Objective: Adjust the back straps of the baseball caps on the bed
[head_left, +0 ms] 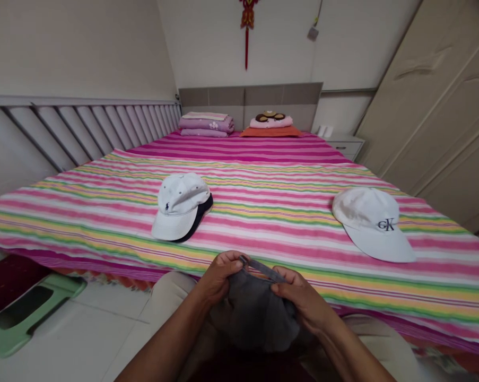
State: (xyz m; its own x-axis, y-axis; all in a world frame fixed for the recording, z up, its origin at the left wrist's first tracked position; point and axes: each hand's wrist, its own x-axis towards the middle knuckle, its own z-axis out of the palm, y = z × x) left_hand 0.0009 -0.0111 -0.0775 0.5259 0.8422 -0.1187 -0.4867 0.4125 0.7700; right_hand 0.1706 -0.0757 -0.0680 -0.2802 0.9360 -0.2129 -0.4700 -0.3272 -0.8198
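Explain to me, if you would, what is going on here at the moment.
A person is holding a dark grey cap over their lap at the edge of a bed, the left hand and right hand each gripping it near its strap. On the striped sheet, a white cap sits over what looks like a dark cap on the left, and a white CK cap lies on the right.

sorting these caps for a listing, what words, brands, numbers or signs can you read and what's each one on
"CK", in dark letters: front of the white cap on the right.
No letters: the white cap on the left has a small dark emblem, too small to make out in detail.
None seen: the grey cap.
No other readable text.
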